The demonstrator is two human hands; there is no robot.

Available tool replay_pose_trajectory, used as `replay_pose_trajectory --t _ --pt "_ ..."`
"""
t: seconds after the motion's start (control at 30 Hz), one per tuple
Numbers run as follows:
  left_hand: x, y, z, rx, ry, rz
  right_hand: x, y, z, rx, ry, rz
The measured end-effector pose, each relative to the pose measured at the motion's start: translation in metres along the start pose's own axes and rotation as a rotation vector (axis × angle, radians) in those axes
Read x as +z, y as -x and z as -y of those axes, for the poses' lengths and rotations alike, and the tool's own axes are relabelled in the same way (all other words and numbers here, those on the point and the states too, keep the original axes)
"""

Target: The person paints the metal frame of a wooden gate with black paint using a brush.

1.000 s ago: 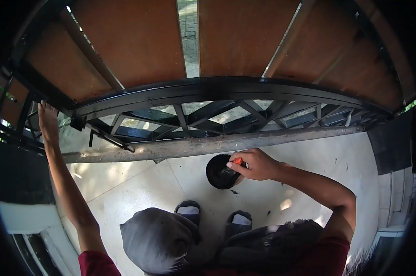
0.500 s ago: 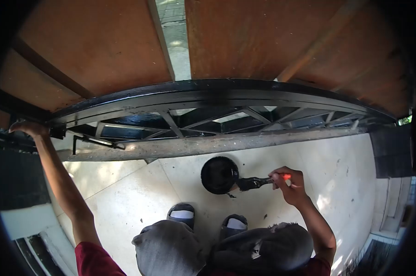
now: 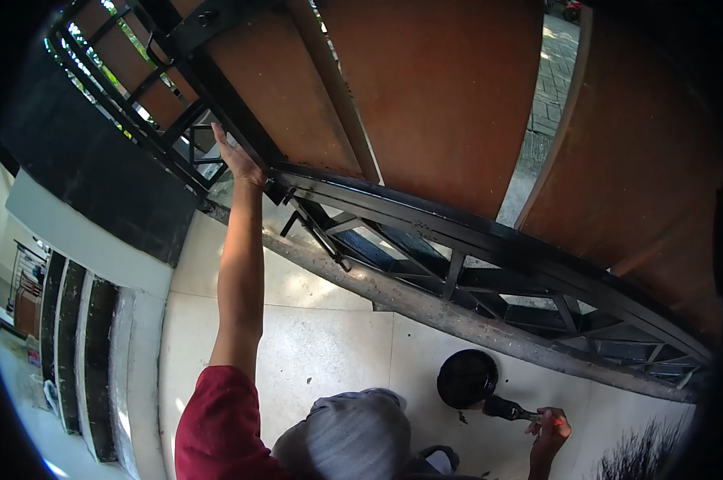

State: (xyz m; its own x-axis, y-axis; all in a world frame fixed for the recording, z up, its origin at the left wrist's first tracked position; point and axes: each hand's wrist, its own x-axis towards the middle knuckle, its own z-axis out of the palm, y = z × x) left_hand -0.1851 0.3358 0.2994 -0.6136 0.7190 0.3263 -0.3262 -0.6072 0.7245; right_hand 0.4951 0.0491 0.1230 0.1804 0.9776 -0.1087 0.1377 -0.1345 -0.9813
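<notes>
My left arm reaches up to the dark metal and brown-panel gate (image 3: 449,96). My left hand (image 3: 240,160) is at the lower end of its upright black frame, gripping the edge; some fingers are hidden behind the frame. Low on the right, my right hand (image 3: 549,426) is closed around the handle of a paintbrush (image 3: 508,409). Its bristles are coated in black and point left. Close beside the bristle end, a round black container (image 3: 467,378) with dark, glossy contents stands on the pale floor.
A black bolt handle (image 3: 317,236) sticks out near the gate's lower corner. Beneath the gate runs a grey sill (image 3: 425,308). A dark wall (image 3: 105,176) and white-edged black slats (image 3: 89,352) are on the left. Dark bristly strands (image 3: 641,452) show at lower right.
My view has turned left, so the gate, container and brush appear farther right and tilted. My left hand remains at the gate's edge, and my right hand still holds the paintbrush beside the container.
</notes>
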Motion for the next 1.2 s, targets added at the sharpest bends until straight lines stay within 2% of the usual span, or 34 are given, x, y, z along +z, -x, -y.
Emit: replay_pose_trajectory --t 0.07,0.1,0.13,0.2,0.27,0.33,0.37,0.47,0.53,0.6,0.63,0.83,0.93,1.0,1.07,1.13,1.2 --pt "-0.021 -0.01 0.006 -0.16 0.201 0.059 -0.005 0.002 -0.005 -0.058 0.045 0.025" --pt "-0.053 -0.025 0.01 -0.384 0.457 0.405 -0.005 0.002 -0.002 -0.056 0.086 0.039" --pt "-0.045 -0.02 0.01 -0.373 0.518 0.398 -0.007 0.003 0.0 -0.057 0.131 0.054" --pt "-0.04 -0.013 0.011 -0.389 0.609 0.531 -0.012 0.009 -0.002 -0.052 0.116 0.073" --pt "-0.04 -0.013 0.016 -0.31 0.552 0.345 -0.013 0.011 0.003 0.019 0.046 0.075" --pt "-0.045 -0.021 0.022 -0.341 0.78 0.27 -0.012 0.008 0.022 -0.035 0.115 0.095" --pt "-0.044 -0.016 0.017 -0.367 0.976 0.381 -0.01 0.007 0.034 -0.06 0.16 0.097" --pt "-0.048 -0.009 0.01 -0.327 1.046 0.493 0.001 0.002 0.074 -0.227 0.224 0.075" --pt "-0.054 -0.005 0.002 -0.261 1.018 0.472 0.004 -0.001 0.096 -0.304 0.268 0.081" --pt "-0.064 -0.001 -0.003 -0.202 0.989 0.443 0.002 -0.006 0.113 -0.475 0.317 0.051" --pt "-0.071 0.001 -0.006 -0.18 0.984 0.477 0.003 -0.006 0.126 -0.368 0.283 0.016" --pt "-0.099 0.024 -0.033 -0.172 0.976 0.455 0.009 -0.021 0.172 -0.513 0.325 -0.01" --pt "-0.124 0.044 -0.039 -0.191 0.821 0.464 0.019 -0.03 0.193 -0.597 0.364 0.011" --pt "-0.161 0.059 -0.035 -0.326 0.168 0.432 0.012 -0.046 0.187 -0.614 0.148 0.042" --pt "-0.205 0.083 -0.021 -0.505 -0.456 0.313 0.031 -0.049 0.203 -0.588 0.135 0.037" --pt "-0.251 0.115 -0.012 -0.622 -0.892 0.198 0.047 -0.049 0.22 -0.419 -0.02 0.075" --pt "-0.328 0.157 0.012 -0.458 -1.148 -0.025 0.056 -0.055 0.231 -0.424 0.012 0.124"
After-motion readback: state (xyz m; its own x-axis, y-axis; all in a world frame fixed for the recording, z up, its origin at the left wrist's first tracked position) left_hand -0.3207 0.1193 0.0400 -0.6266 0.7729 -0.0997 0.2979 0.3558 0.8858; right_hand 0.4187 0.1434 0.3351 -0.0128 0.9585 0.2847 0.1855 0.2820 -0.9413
